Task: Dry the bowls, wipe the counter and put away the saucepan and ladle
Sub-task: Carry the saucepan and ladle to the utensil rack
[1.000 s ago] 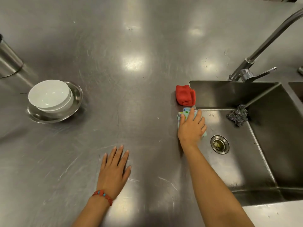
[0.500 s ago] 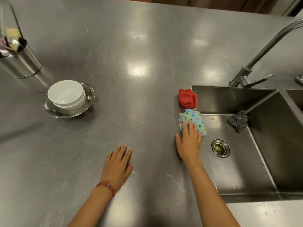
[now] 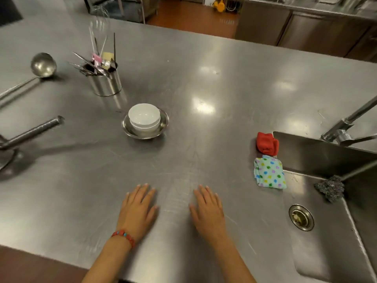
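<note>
Stacked white bowls (image 3: 144, 117) sit inside a steel bowl (image 3: 130, 130) mid-counter. A ladle (image 3: 41, 66) lies at the far left, its handle running off the frame. The saucepan's handle (image 3: 32, 132) juts in from the left edge; the pan itself is mostly out of view. A folded dotted cloth (image 3: 268, 173) and a red cloth (image 3: 266, 144) lie by the sink's left rim. My left hand (image 3: 138, 211) and my right hand (image 3: 208, 211) rest flat on the steel counter (image 3: 214, 82), side by side, fingers straight, holding nothing.
A steel utensil holder (image 3: 106, 82) with several tools stands behind the bowls. The sink (image 3: 326, 231) with its drain (image 3: 301, 217), a steel scourer (image 3: 329, 187) and the tap (image 3: 346, 127) lie to the right. Floor and cabinets lie beyond the counter's far edge.
My right hand has let go of the dotted cloth and come back beside my left hand. The view has tilted up, bringing the ladle, saucepan handle and utensil holder into sight.
</note>
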`<act>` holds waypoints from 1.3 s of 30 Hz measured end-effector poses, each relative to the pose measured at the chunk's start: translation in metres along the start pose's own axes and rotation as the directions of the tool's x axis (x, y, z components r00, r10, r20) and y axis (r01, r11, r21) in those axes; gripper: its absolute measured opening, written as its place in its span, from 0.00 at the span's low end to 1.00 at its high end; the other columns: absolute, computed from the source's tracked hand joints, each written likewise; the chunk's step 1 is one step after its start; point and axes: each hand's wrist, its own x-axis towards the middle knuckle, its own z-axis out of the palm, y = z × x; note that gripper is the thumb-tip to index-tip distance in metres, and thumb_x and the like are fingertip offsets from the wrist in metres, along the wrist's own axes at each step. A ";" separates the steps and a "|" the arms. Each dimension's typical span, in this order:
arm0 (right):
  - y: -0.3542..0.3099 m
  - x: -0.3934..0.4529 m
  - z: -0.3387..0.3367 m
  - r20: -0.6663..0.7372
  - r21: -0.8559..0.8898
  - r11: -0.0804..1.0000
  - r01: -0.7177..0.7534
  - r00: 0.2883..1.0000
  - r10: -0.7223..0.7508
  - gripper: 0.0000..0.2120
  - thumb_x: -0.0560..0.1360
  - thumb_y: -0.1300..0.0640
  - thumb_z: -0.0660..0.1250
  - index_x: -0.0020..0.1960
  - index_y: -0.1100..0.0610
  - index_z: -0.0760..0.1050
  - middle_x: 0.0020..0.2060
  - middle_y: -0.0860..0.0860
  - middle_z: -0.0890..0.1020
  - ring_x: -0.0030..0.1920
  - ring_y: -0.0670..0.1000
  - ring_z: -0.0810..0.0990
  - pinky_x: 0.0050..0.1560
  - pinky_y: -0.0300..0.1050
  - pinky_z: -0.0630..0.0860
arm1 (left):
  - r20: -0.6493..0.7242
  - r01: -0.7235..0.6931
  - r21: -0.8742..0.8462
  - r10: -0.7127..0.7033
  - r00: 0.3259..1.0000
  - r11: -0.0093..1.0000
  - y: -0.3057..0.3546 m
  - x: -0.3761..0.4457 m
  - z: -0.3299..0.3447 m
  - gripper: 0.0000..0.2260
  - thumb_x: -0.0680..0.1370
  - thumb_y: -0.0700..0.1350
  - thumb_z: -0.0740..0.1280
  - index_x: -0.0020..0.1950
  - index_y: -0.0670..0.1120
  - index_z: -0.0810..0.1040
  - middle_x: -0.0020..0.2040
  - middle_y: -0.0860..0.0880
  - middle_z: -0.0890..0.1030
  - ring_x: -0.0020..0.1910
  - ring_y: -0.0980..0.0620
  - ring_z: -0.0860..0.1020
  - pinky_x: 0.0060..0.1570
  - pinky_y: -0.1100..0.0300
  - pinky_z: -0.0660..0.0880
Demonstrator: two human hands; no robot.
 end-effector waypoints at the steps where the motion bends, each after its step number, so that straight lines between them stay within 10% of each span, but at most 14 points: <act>1: -0.010 0.002 0.001 0.005 -0.002 0.999 0.033 0.999 -0.033 0.23 0.57 0.47 0.79 0.49 0.55 0.83 0.50 0.51 0.85 0.51 0.51 0.83 0.45 0.51 0.80 | -0.011 0.034 -0.002 -0.034 0.999 0.999 -0.008 -0.006 -0.006 0.29 0.71 0.56 0.51 0.60 0.40 0.78 0.62 0.36 0.76 0.61 0.33 0.73 0.59 0.35 0.67; 8: -0.093 0.014 0.001 0.029 0.034 0.982 0.184 0.982 -0.185 0.24 0.59 0.45 0.78 0.52 0.55 0.82 0.52 0.52 0.84 0.53 0.50 0.82 0.50 0.50 0.79 | -0.116 0.184 -0.008 -0.184 0.976 0.983 -0.082 -0.049 -0.041 0.28 0.70 0.54 0.52 0.59 0.38 0.78 0.60 0.35 0.77 0.59 0.32 0.74 0.56 0.34 0.68; 12: -0.152 0.016 0.014 0.118 0.204 0.944 0.260 0.950 -0.288 0.25 0.78 0.47 0.56 0.72 0.55 0.61 0.73 0.53 0.63 0.74 0.51 0.58 0.74 0.48 0.49 | -0.180 0.253 0.011 -0.247 0.952 0.967 -0.134 -0.075 -0.065 0.26 0.70 0.52 0.54 0.56 0.38 0.79 0.57 0.35 0.79 0.55 0.32 0.77 0.50 0.35 0.73; 25: -0.388 0.015 0.051 0.107 0.335 0.901 0.276 0.939 -0.327 0.23 0.79 0.47 0.54 0.72 0.51 0.60 0.74 0.48 0.61 0.75 0.48 0.55 0.73 0.45 0.47 | -0.243 0.366 0.015 -0.352 0.904 0.930 -0.345 -0.151 -0.147 0.21 0.64 0.44 0.68 0.55 0.38 0.80 0.56 0.35 0.80 0.55 0.32 0.78 0.49 0.34 0.73; 39: -0.452 0.114 0.055 0.040 0.376 0.894 0.242 0.960 -0.277 0.23 0.79 0.48 0.57 0.71 0.54 0.63 0.72 0.50 0.65 0.74 0.50 0.58 0.73 0.46 0.51 | -0.292 0.287 -0.005 -0.276 0.916 0.958 -0.432 -0.074 -0.192 0.24 0.71 0.50 0.57 0.58 0.35 0.78 0.57 0.33 0.78 0.56 0.30 0.76 0.51 0.35 0.73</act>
